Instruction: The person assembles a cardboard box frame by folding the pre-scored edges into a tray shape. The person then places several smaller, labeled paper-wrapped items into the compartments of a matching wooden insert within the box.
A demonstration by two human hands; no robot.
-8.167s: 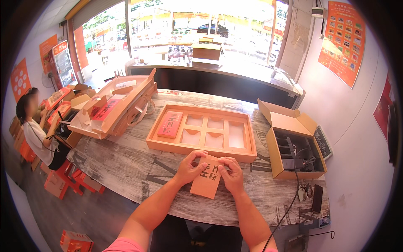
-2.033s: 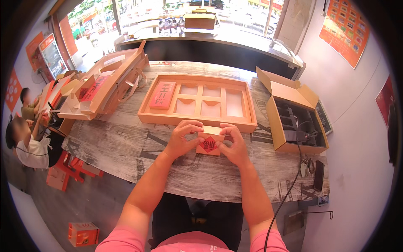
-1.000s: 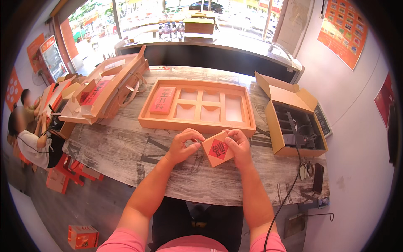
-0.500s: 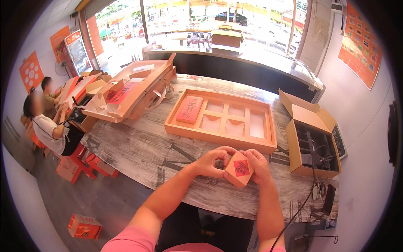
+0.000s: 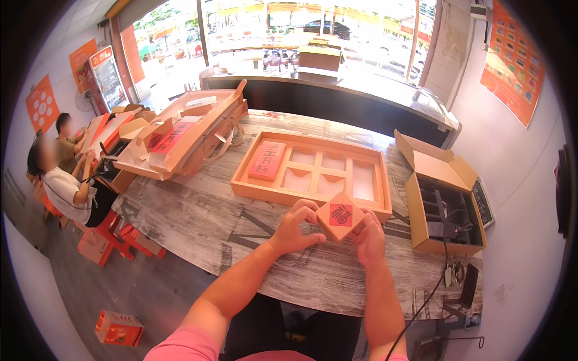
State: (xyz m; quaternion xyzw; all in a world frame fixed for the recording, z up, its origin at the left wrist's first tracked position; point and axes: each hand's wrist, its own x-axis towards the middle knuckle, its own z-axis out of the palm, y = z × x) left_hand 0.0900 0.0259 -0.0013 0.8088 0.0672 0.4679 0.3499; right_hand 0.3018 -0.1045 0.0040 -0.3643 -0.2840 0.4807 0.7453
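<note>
A small orange-brown cardboard box [image 5: 330,231] with a red square label on its face is held above the near table, turned so its corners point up, down and sideways. My right hand [image 5: 369,243] grips its right corner between thumb and fingers. Beside the left corner is my left hand [image 5: 294,231], with thumb and fingers apart; its fingertips are close to or touching the box. Just beyond lies a shallow orange tray box [image 5: 265,192] with several white-bottomed compartments. A flat red-labelled box [image 5: 267,161] fills its left compartment.
An opened brown carton [image 5: 445,245] with black gear and a cable stands right, near keys [image 5: 451,274] and a dark phone [image 5: 469,286]. At left are stacked open gift boxes [image 5: 180,141]. Two people [image 5: 63,183] sit farther left. Bottles [image 5: 281,63] stand on the back counter.
The small box has moved up and turned so its labelled face shows squarely. My right hand keeps hold, while my left thumb and fingers have spread from their grip.
</note>
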